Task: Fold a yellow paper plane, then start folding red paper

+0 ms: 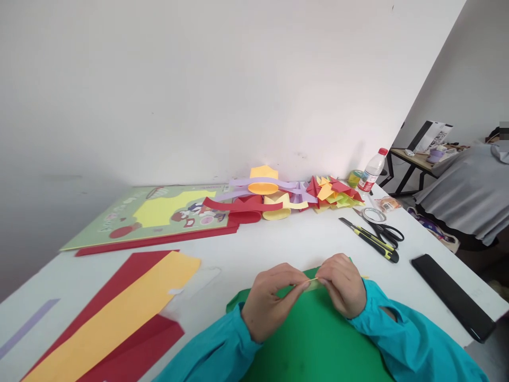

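Between my two hands is a small pale yellow paper piece [313,284], stretched or folded into a narrow edge. My left hand [272,300] pinches its left end between thumb and fingers. At the other end, my right hand [342,284] is closed in a similar pinch, its fingertips partly hiding the paper. Both hands hover over or rest on a large green sheet [318,339]; contact is hard to judge. To the left, a long orange paper strip [115,313] lies across red paper [149,345].
Folded paper shapes [262,201] line the wall. Right of them stand a plastic bottle [373,171], scissors [384,231], a tape roll [374,215], a utility knife [374,241] and a black phone-like object [451,297]. A printed green pad [119,212] lies back left. A person [473,185] is far right.
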Tool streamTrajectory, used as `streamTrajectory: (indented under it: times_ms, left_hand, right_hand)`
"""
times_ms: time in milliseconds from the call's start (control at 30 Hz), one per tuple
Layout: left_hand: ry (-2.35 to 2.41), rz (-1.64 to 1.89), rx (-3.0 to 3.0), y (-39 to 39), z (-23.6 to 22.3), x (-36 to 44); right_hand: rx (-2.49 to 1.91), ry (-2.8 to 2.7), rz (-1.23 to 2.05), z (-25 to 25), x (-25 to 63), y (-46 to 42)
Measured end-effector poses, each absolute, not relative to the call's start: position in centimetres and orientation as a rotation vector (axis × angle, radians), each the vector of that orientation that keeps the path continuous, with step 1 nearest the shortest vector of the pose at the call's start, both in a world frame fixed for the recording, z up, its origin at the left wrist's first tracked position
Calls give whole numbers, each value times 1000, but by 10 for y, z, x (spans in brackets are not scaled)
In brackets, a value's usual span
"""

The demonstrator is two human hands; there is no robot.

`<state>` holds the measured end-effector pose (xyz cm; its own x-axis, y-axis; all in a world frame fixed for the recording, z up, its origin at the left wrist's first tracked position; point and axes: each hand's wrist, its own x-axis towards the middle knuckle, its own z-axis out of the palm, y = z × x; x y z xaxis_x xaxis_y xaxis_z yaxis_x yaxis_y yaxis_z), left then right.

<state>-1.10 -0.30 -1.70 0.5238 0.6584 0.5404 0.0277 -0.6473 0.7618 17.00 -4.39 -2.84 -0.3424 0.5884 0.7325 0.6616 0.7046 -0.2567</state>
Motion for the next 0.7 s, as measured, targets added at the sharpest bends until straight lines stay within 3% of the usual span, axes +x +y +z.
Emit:
streamTrajectory:
  times_ms: [367,700]
  left_hand:
    - [665,1005,1602,2,-15,-14]
    - [589,1013,1844,-2,-13,-12]
  right_hand:
    - [-991,-1984,64,-21,170,-49]
    - [-928,-2058,19,-22,170,-49]
